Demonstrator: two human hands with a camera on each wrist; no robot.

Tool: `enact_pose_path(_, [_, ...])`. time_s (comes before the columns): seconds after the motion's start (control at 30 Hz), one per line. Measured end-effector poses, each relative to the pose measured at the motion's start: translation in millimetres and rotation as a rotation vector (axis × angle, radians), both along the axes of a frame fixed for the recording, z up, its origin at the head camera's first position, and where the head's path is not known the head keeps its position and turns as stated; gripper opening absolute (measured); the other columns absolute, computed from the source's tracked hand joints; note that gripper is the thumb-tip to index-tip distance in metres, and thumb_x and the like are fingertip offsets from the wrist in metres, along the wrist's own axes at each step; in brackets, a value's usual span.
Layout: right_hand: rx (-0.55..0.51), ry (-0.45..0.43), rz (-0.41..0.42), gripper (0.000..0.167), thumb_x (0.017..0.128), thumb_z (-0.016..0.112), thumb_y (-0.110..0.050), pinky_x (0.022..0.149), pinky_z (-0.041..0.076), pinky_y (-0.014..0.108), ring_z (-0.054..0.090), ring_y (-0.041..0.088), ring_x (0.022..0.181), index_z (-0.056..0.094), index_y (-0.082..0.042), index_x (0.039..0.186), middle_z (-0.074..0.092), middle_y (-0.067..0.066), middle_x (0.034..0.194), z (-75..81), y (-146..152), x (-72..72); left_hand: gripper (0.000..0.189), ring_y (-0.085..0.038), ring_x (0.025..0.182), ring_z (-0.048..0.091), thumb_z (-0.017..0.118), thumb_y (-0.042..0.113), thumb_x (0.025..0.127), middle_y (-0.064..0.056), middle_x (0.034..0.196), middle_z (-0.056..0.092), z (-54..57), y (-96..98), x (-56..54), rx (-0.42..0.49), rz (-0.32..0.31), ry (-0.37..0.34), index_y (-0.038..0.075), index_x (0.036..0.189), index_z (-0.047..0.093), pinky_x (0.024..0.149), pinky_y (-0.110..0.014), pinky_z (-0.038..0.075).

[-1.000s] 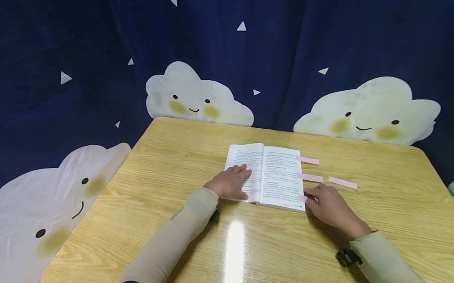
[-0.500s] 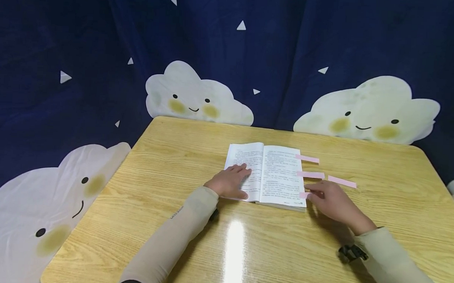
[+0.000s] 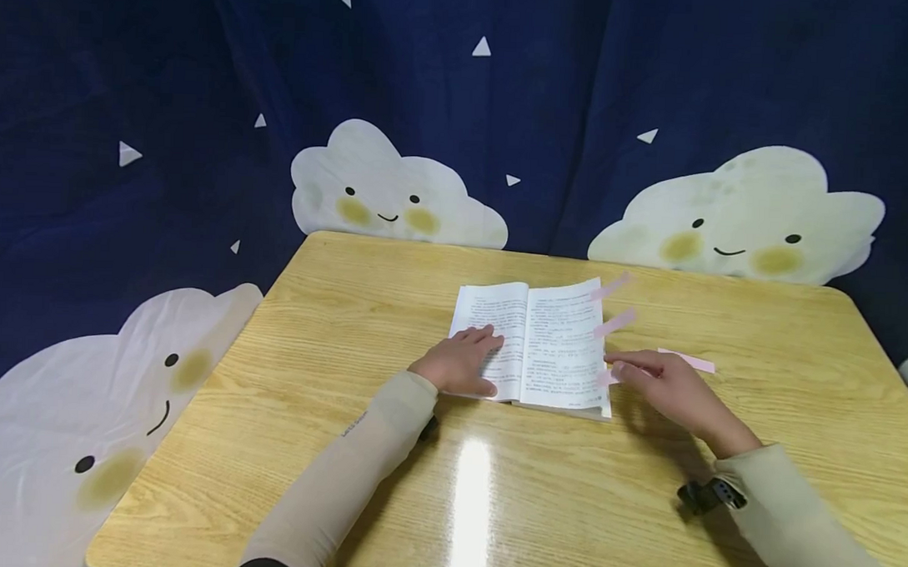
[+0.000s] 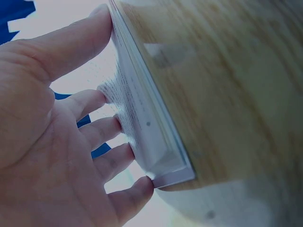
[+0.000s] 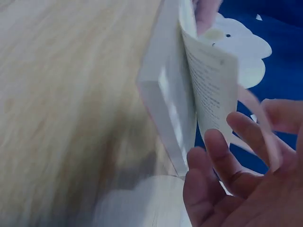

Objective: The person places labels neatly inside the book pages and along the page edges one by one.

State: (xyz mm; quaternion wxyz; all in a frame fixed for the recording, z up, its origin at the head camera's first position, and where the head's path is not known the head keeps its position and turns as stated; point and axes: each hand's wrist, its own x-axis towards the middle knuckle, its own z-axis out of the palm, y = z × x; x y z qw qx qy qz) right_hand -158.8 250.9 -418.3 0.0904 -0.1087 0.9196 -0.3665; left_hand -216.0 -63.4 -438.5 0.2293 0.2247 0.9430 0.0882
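Observation:
An open book (image 3: 564, 346) with printed pages lies on the wooden table. My left hand (image 3: 459, 365) rests spread on its left page; in the left wrist view, my left fingers (image 4: 118, 156) lie along the lower page edge. My right hand (image 3: 668, 391) holds the right page by its outer edge, near the lowest pink paper strip (image 3: 610, 376). That page (image 5: 210, 90) is lifted off the stack in the right wrist view, with a pink strip (image 5: 267, 127) curving between thumb and index finger. Two more strips stick out above, tilted upward.
A loose pink strip (image 3: 687, 361) lies on the table (image 3: 295, 311), partly behind my right hand. Behind the table hangs a dark blue curtain (image 3: 551, 87) with cloud and triangle prints.
My right hand has lifted the right page's outer edge, and its pink strips now tilt upward. My left hand stays in place.

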Motion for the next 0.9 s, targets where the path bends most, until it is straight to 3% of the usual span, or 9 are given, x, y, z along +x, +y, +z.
enact_pose_path(0.17, [-0.117,-0.142,-0.009,0.052,0.105,0.045,-0.04,0.091,0.057,0.045,0.069,0.027,0.112,0.056,-0.004,0.14,0.056,0.019,0.144,5.5,3,-10.4,0.082,-0.027,0.157,0.015,0.066,0.046,0.091,0.0,0.169,0.012,0.7,-0.4,-1.3,0.0,0.001,-0.002,0.026,0.159,0.023,0.126,-0.048,0.022])
enact_pose_path(0.27, [-0.179,-0.197,0.012,0.055,0.106,0.041,-0.042,0.084,0.054,0.038,0.069,0.02,0.106,0.054,-0.003,0.142,0.059,0.02,0.14,6.2,6,-15.0,0.082,-0.027,0.157,0.015,0.066,0.046,0.091,0.0,0.169,0.012,1.2,-0.3,-1.0,0.003,-0.002,-0.003,0.026,0.159,0.023,0.126,-0.048,0.022])
enact_pose_path(0.4, [-0.291,-0.26,0.044,0.06,0.106,0.037,-0.045,0.079,0.053,0.034,0.072,0.015,0.103,0.052,0.001,0.141,0.074,-0.002,0.118,3.7,9,-18.7,0.083,-0.028,0.157,0.014,0.066,0.045,0.092,0.0,0.169,0.012,2.5,-0.2,0.1,0.004,-0.005,-0.002,0.026,0.159,0.023,0.126,-0.049,0.022])
enact_pose_path(0.5, [-0.377,-0.298,0.082,0.064,0.107,0.031,-0.046,0.081,0.055,0.032,0.072,0.01,0.102,0.049,0.005,0.142,0.074,-0.019,0.108,0.3,13,-20.0,0.083,-0.028,0.157,0.014,0.065,0.045,0.092,0.0,0.17,0.011,2.9,0.4,0.3,0.001,-0.007,-0.001,0.026,0.159,0.022,0.126,-0.049,0.022])
enact_pose_path(0.67, [-0.597,-0.372,0.229,0.063,0.109,0.015,-0.043,0.092,0.057,0.03,0.071,0.011,0.109,0.048,-0.002,0.143,0.07,-0.016,0.122,-6.5,25,-22.5,0.082,-0.027,0.157,0.014,0.065,0.045,0.092,0.0,0.169,0.012,2.0,0.6,-0.2,0.003,-0.007,-0.001,0.026,0.159,0.023,0.126,-0.048,0.022])
enact_pose_path(0.8, [-0.872,-0.471,0.401,0.069,0.108,0.002,-0.042,0.1,0.054,0.03,0.067,0.016,0.119,0.049,-0.007,0.144,0.064,-0.008,0.137,-14.1,32,-26.4,0.082,-0.028,0.157,0.015,0.065,0.045,0.092,-0.001,0.169,0.012,1.3,0.6,0.5,0.002,-0.011,0.002,0.025,0.159,0.023,0.126,-0.048,0.023])
enact_pose_path(0.9, [-1.079,-0.534,0.508,0.073,0.107,-0.004,-0.038,0.104,0.052,0.032,0.063,0.02,0.126,0.044,-0.001,0.147,0.058,0.0,0.145,-19.0,31,-29.7,0.081,-0.028,0.157,0.015,0.065,0.044,0.092,-0.001,0.169,0.013,2.1,0.5,1.0,0.009,-0.004,-0.002,0.025,0.159,0.024,0.126,-0.048,0.022])
